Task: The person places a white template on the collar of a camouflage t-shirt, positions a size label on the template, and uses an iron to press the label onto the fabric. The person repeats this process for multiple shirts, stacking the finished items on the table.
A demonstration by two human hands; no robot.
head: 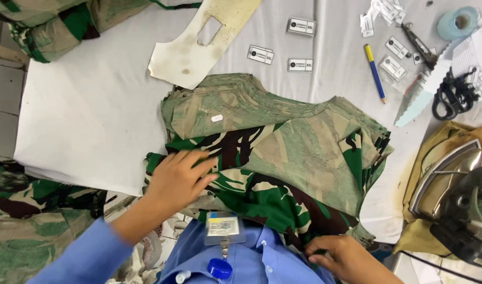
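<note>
Here, the fingers (201, 158) of the left hand (180, 176) lie spread and flat, released rather than gripping, pressing on the dark printed side of a camouflage fabric piece (251, 184) that tops a stack of camouflage cut pieces (283, 137); the flat pressure seemingly keeps the cloth from sliding. The wrist is bent slightly, and the forearm, in a blue sleeve (88, 252), reaches in from the lower left. The right hand (346, 257) sits at the near edge of the stack, fingers curled onto the fabric hem; whether they pinch it cannot be told, since the fingertips are partly hidden. The stack rests on a white-covered table (83, 105). Beyond the stack lie a stained cardboard template (199, 42) and small white labels (300, 64). To the right of the stack are a blue-and-yellow pen (375, 73), black scissors (451, 94), and a steam iron (451, 184) on a scorched pad.
</note>
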